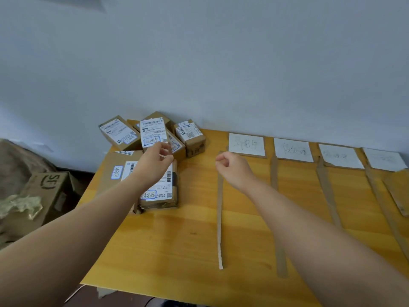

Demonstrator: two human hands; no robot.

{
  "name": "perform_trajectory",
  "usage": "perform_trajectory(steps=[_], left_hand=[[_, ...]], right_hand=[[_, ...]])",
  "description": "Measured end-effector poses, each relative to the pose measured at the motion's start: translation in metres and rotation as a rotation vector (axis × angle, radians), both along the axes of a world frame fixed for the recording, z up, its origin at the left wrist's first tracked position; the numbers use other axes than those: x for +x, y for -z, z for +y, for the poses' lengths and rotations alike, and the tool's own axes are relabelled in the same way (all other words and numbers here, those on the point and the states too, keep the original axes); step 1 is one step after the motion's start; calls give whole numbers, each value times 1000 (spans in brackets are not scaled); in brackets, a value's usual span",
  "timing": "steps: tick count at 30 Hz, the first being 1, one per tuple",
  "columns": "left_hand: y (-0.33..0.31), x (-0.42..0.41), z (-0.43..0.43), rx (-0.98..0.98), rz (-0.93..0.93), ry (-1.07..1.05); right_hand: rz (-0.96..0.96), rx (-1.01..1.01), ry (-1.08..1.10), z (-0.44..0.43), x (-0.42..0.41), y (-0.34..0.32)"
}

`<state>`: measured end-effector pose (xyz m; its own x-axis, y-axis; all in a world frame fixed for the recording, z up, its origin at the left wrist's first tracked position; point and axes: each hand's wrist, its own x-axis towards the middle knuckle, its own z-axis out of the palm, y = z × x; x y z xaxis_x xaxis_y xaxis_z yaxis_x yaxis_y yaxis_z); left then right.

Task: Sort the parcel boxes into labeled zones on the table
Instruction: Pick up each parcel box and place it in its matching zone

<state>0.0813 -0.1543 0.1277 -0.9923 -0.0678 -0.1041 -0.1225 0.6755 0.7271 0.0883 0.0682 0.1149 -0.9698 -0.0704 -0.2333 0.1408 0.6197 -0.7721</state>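
The wooden table (199, 229) carries four lanes with four white zone cards (246, 144) at the wall, all bare. Six parcel boxes (155, 131) crowd its far left corner; small, stiff cardboard, probably light, best pinched across the short sides. The left hand (155, 161) reaches half-open, gripping nothing; the right hand (232, 167) hovers loosely curled, empty.

materials / finish
desk (199, 240): yellow wood-grain, semi-gloss. parcel boxes (155, 138): matt brown cardboard, white paper labels, worn edges. divider strips (220, 218): rough cardboard. zone cards (246, 144) along far edge: matt white paper on cardboard.
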Motion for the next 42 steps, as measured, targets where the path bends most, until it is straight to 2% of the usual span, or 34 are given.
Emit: perform_trajectory(steps=[8,17,21,25,27,31,35,42], left_hand=[[10,-14,-46,39,19,-35],[24,-54,-97,134,-47,-1],[26,-78,-109,192,-150,10],[29,-92,-117,367,-354,144],[28,-92,-115,468,-390,182],[22,-86,-105,636,-320,86],[9,-81,-91,639,-242,118],[7,-64,-76,612,-233,150]], right_hand=[[-72,-131,99,-55,-18,8],[-253,-307,204,-142,-48,23],[-270,-365,262,-156,-67,20],[-316,-436,266,-158,-81,22],[-337,-478,280,-157,-83,27],[-307,-606,348,-156,-75,30],[-257,-771,430,-140,-63,25],[-156,-796,499,-115,-35,21]])
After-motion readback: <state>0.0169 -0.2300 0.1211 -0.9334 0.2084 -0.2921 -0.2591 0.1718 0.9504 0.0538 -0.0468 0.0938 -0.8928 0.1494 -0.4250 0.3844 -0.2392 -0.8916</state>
